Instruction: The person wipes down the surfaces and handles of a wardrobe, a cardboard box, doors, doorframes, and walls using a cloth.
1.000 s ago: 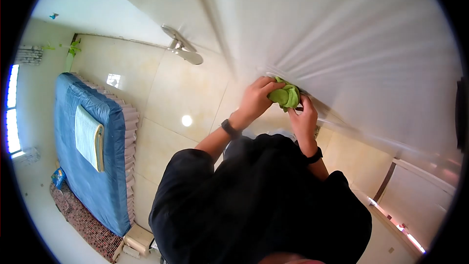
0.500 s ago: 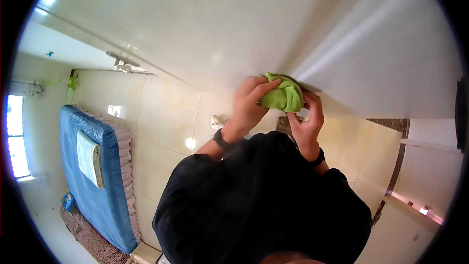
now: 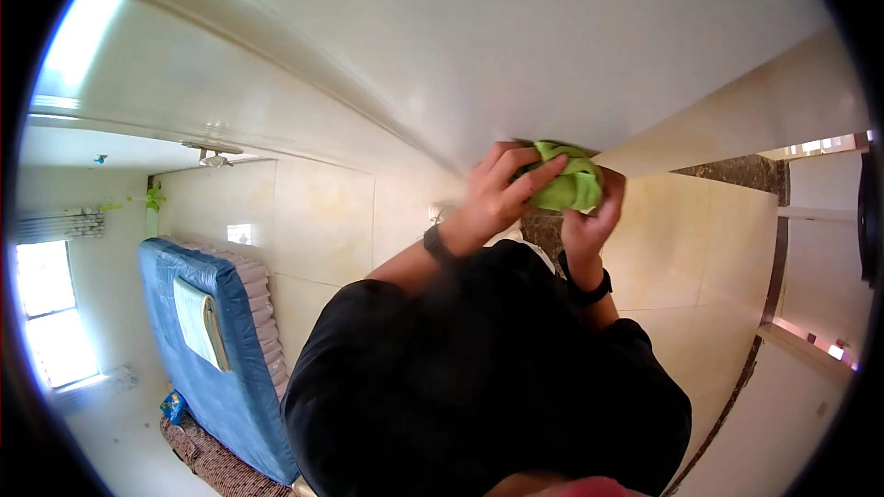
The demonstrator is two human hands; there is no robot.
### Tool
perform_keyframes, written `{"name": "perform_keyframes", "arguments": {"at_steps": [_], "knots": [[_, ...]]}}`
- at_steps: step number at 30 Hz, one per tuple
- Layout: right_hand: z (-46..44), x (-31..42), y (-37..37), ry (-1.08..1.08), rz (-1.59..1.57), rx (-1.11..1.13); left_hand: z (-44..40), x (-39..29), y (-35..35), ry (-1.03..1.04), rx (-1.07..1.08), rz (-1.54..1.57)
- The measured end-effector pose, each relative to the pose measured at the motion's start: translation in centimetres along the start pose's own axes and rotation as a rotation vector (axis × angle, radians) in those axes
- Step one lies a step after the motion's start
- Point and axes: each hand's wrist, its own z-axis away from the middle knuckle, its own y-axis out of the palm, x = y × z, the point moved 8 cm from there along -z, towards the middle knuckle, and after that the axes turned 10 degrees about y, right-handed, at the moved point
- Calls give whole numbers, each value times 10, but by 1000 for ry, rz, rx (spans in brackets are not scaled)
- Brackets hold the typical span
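Note:
A crumpled green cloth [image 3: 573, 184] is bunched between my two hands, close against the lower part of a pale, glossy door [image 3: 516, 46]. My left hand [image 3: 502, 189] grips the cloth from its left side, fingers bent over it. On the other side, my right hand [image 3: 594, 221] holds the cloth's lower right with thumb and fingers. Part of the right hand's fingers is hidden behind the cloth. Whatever lies behind the cloth on the door is hidden too.
A door handle [image 3: 214, 156] shows at the left. Beyond it stands a bed with a blue cover [image 3: 216, 387] and a folded striped cloth [image 3: 198, 317]. Beige floor tiles [image 3: 663, 239] and a dark threshold strip [image 3: 543, 232] lie below.
The view has turned, and the door edge and handle sit farther left. Both hands, still on the green cloth, have shifted slightly right in view.

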Motion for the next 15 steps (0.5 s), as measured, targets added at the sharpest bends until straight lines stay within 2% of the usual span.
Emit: {"name": "perform_keyframes", "arguments": {"at_steps": [2,4,9,15], "knots": [[13,-32,11,168,-30,123,27,9,10,-93,82,13],[14,-36,21,158,77,185,49,18,16,-190,158,36],[-6,-9,13,86,109,224,47,19,14,-246,93,80],[-39,50,-36,-230,107,42,-24,-17,7,-172,-45,53]]}}
